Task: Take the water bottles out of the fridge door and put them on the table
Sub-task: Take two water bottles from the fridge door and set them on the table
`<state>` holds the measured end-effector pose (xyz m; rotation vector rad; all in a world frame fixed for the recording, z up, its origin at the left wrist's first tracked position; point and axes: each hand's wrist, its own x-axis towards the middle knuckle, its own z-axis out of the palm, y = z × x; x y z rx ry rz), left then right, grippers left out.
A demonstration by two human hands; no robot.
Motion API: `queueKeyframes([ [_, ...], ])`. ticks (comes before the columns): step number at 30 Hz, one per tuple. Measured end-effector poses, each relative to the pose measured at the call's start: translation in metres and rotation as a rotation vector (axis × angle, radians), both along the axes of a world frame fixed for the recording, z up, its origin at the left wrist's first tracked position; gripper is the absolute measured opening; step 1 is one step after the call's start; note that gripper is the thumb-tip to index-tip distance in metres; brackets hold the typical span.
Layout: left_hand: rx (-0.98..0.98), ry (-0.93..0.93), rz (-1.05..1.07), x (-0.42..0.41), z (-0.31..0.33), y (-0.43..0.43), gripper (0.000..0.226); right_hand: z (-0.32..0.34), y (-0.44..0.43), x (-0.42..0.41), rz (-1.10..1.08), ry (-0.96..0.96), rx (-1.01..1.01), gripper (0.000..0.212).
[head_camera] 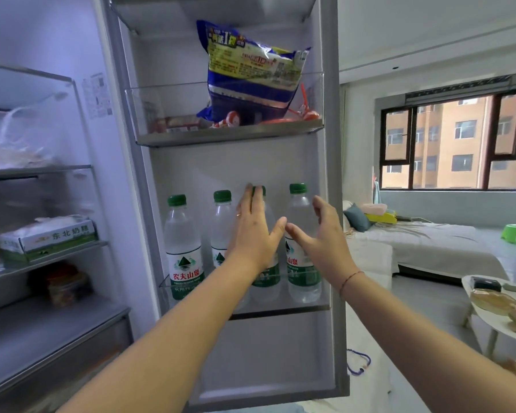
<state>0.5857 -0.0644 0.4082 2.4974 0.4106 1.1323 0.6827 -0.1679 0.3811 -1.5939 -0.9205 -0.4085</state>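
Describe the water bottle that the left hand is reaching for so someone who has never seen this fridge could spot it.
Look at the open fridge door and go to its lower shelf, where four green-capped water bottles stand in a row. It is the third bottle from the left. Unlike its neighbours, it is mostly hidden behind the left hand, whose fingers reach its cap.

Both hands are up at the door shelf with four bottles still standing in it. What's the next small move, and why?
Probably close each open hand on the bottle it faces: left hand on the third bottle, right hand on the fourth bottle. Neither is gripped yet, and the shelf rail means lifting them upward.
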Motion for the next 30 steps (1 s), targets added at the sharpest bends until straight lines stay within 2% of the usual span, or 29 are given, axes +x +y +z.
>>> queueKeyframes([
  [7,-0.308,-0.044,0.016,0.026,0.011,-0.001,0.087,-0.003,0.012,0.009,-0.029,0.003,0.002,0.090],
  [10,-0.272,-0.076,0.036,0.029,0.008,0.000,0.080,-0.002,0.013,0.016,-0.070,-0.033,-0.074,0.097],
  [14,-0.178,-0.131,0.023,0.023,0.004,0.000,0.069,0.001,0.012,0.020,-0.115,-0.078,-0.123,0.088],
  [17,-0.206,-0.182,-0.034,0.017,0.002,0.002,0.055,-0.003,0.007,0.020,0.002,-0.008,-0.102,0.086],
  [19,-0.271,-0.145,-0.099,0.012,-0.002,0.002,0.056,-0.010,0.002,0.020,0.111,0.086,-0.122,0.086],
  [22,-0.309,-0.085,-0.167,0.005,-0.017,0.002,0.073,-0.022,0.001,0.021,0.124,0.107,-0.164,0.093],
  [25,-0.385,-0.027,-0.061,0.002,-0.025,0.004,0.073,-0.025,0.003,0.020,0.096,0.099,-0.166,0.097],
  [30,-0.373,0.007,0.042,0.001,-0.029,-0.002,0.065,-0.022,0.003,0.021,0.013,0.130,-0.228,0.073],
])
